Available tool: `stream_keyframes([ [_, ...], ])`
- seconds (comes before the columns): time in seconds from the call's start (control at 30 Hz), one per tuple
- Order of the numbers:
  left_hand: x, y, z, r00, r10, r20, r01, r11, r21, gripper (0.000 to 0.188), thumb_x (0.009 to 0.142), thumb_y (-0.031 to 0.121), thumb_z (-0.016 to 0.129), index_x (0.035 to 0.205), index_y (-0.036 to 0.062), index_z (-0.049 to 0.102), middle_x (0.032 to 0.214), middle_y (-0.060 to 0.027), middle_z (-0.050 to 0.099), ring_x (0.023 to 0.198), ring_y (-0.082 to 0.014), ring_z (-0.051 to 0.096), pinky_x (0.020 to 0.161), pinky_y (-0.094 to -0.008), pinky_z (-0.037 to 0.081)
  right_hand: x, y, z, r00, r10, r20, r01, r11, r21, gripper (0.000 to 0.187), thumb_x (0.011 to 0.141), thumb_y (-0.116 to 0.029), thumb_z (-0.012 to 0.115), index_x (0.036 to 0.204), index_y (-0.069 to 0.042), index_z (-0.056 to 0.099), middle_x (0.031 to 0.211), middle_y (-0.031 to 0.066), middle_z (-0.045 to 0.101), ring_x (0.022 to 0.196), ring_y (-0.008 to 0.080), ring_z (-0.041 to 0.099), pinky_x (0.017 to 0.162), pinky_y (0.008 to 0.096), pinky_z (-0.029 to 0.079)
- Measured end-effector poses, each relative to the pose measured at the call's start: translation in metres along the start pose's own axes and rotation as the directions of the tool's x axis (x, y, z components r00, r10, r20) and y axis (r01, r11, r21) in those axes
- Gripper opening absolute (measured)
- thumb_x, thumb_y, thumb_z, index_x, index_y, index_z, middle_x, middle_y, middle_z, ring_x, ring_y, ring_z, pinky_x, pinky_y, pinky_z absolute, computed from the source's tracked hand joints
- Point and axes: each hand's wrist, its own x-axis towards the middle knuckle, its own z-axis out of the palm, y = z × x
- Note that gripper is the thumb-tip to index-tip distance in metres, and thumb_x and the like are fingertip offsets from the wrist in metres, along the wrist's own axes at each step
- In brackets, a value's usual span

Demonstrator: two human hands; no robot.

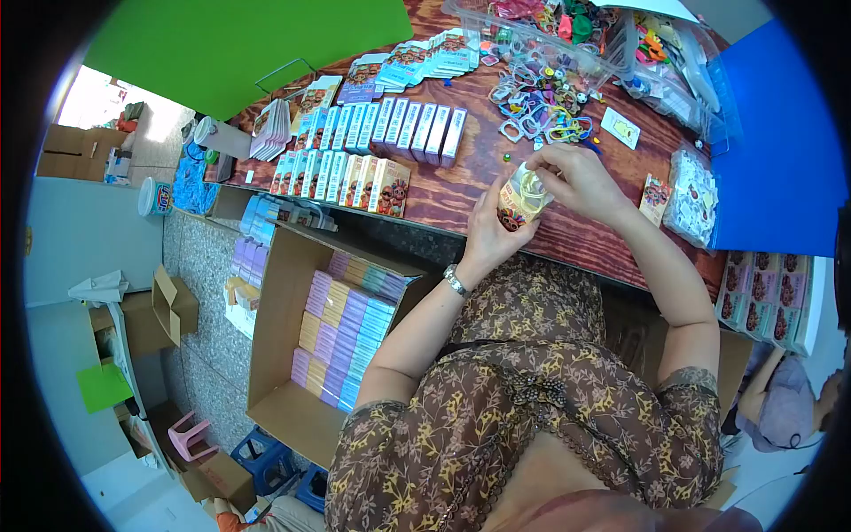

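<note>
Above the table's near edge, my left hand (493, 232) grips a small cream carton (514, 213) with a cartoon figure printed on its front. The carton is held upright and tilted. At its top, my right hand (574, 180) has its fingers pinched together by a pale yellow looped piece (532, 186); how far that piece sits inside the carton is hidden. Beyond my hands lies a heap of colourful ring-shaped trinkets (542, 102). A small printed card (620, 129) rests to the right of the heap.
Rows of small upright cartons (341, 177) and flat unfolded ones (425, 62) cover the table's left. Clear bins (550, 40) of trinkets stand at the back. A plastic bag of small pieces (690, 199) lies right. Below stands a large cardboard box (288, 301) holding stacked cartons.
</note>
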Motion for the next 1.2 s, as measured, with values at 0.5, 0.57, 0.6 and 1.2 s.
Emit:
stream_keyframes([
  [0.5,-0.003,0.005,0.000,0.999,0.001,-0.040,0.003,0.996,0.094,0.094,0.071,0.029,0.084,0.143,-0.0115,0.039,0.113,-0.0258,0.062,0.108,-0.0394,0.063,0.091,-0.0457,0.051,-0.003,-0.014,0.007,0.960,-0.005,-0.280,-0.019,0.996,-0.084,0.015,0.088,-0.002,0.068,0.103,-0.003,0.068,0.092,0.0113,0.066,0.081,0.0264,0.068,0.069,0.0369,0.055],
  [0.57,-0.003,0.004,0.001,0.999,0.014,-0.047,-0.009,0.995,0.101,0.091,0.071,0.029,0.085,0.141,-0.0105,0.042,0.112,-0.0252,0.063,0.107,-0.0395,0.063,0.090,-0.0457,0.052,-0.003,-0.015,0.007,0.962,-0.017,-0.271,-0.011,0.995,-0.102,0.015,0.088,-0.002,0.068,0.103,-0.003,0.068,0.093,0.0110,0.066,0.080,0.0262,0.068,0.069,0.0366,0.055],
  [0.6,-0.003,0.003,0.002,0.998,0.014,-0.055,-0.009,0.996,0.093,0.086,0.070,0.028,0.085,0.138,-0.0085,0.046,0.112,-0.0244,0.063,0.106,-0.0394,0.064,0.090,-0.0457,0.052,-0.003,-0.015,0.007,0.965,-0.029,-0.262,-0.002,0.993,-0.119,0.015,0.088,-0.001,0.068,0.103,-0.003,0.068,0.094,0.0108,0.066,0.080,0.0260,0.068,0.068,0.0363,0.055],
  [1.2,-0.002,0.006,-0.004,0.982,0.113,-0.149,-0.088,0.982,0.167,0.081,0.069,0.022,0.084,0.137,-0.0049,0.049,0.115,-0.0217,0.063,0.107,-0.0353,0.063,0.091,-0.0432,0.051,-0.010,-0.010,0.012,0.991,-0.026,0.133,0.042,0.992,-0.118,0.018,0.085,-0.005,0.066,0.103,-0.004,0.065,0.091,0.0157,0.069,0.090,0.0352,0.069,0.072,0.0458,0.054],
])
